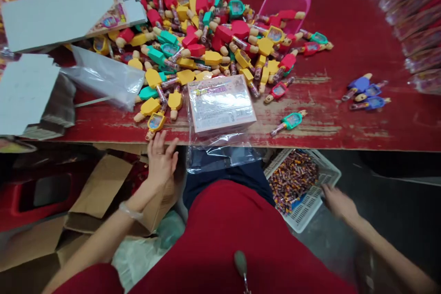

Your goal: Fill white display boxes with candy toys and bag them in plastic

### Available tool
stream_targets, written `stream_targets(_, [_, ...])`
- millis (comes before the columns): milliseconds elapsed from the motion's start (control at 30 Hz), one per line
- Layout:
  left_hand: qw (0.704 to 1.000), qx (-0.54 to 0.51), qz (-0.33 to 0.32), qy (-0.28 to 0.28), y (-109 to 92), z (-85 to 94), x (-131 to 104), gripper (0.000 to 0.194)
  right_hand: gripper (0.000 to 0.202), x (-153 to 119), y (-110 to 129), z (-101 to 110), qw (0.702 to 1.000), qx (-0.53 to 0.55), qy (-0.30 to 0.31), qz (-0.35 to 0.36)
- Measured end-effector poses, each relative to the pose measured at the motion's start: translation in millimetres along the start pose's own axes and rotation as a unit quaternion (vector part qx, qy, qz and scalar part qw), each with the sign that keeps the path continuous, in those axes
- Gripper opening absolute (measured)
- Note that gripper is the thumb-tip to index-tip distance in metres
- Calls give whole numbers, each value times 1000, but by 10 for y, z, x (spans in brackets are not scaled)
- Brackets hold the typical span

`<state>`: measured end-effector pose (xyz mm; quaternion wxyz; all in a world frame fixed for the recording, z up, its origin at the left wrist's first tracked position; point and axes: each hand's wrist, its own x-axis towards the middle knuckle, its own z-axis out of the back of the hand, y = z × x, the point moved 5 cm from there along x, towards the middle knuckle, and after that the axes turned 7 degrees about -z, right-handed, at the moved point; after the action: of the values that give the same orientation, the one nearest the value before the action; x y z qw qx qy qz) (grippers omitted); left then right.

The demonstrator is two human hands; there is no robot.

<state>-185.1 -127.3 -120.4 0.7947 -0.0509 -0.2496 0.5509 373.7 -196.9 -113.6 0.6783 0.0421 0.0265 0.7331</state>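
Just below the counter [344, 138] edge, left hand [161, 161] raised, grip open and empty, fingertips near a yellow toy [155, 122]; boxed pack [220, 103] in a clear bag just right of it. Lower right, right hand [339, 203] blurred, grip spread, empty, touching the white basket [327, 179] of candies [292, 179].

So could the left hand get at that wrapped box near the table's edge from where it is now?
Probably yes. The left hand is open at the table edge, and the wrapped box lies just to its right, with nothing between them.
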Motion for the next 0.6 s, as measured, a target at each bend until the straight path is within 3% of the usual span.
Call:
stream_targets(67, [983, 37, -172, 43, -136, -85, 177, 55, 54, 448, 187, -37, 998, 1, -33, 45])
stream_targets(133, [948, 39, -293, 115, -271, -215, 297, 56, 58, 950, 550, -124, 986, -3, -17, 165])
stream_targets(233, [923, 31, -346, 163, -401, -312, 396, 31, 53, 1381, 1177, -263, 898, 44, 65, 434])
stream_targets(300, [936, 25, -328, 130, -429, -282, 409, 21, 41, 1447, 1396, -271, 851, 97, 67, 512])
stream_targets(367, [953, -2, -292, 79, -409, -215, 380, 20, 34, 1438, 1449, -227, 860, 163, 32, 482])
stream_targets(500, [976, -103, -191, -21, -281, -87, 333, 28, 29, 1343, 1368, -117, 920, 303, -26, 246])
stream_targets(600, [984, -149, -44, -90, -175, -43, 368, 41, 38, 1290, 1406, -84, 904, 422, -40, 53])
